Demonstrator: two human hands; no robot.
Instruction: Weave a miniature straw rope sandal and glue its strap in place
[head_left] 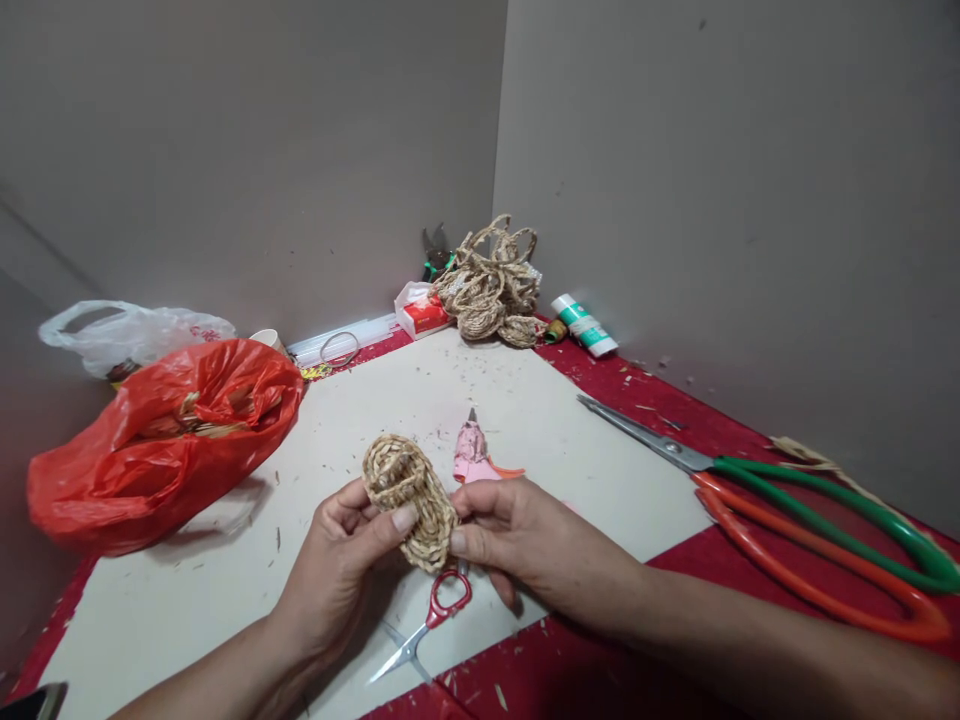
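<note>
Between my hands is a small slipper-shaped piece (427, 535) woven from braided straw, its strap end tilted up and away to the left. My left hand (349, 545) grips its left side, thumb pressed on top. My right hand (517, 535) pinches its near right edge between thumb and fingers. Just below lie red-handled scissors (431, 625), blades partly spread and pointing to the lower left. Behind my right hand rests a pink glue gun (472, 450) with an orange trigger, its rear part hidden by the hand.
A red plastic bag (172, 440) of straw stands at left beside a white bag (142, 335). At the back are a heap of braided straw cord (491, 285), pruning shears (437, 252), glue sticks (341, 342) and a white-green roll (585, 325). Large shears (697, 460) lie at right.
</note>
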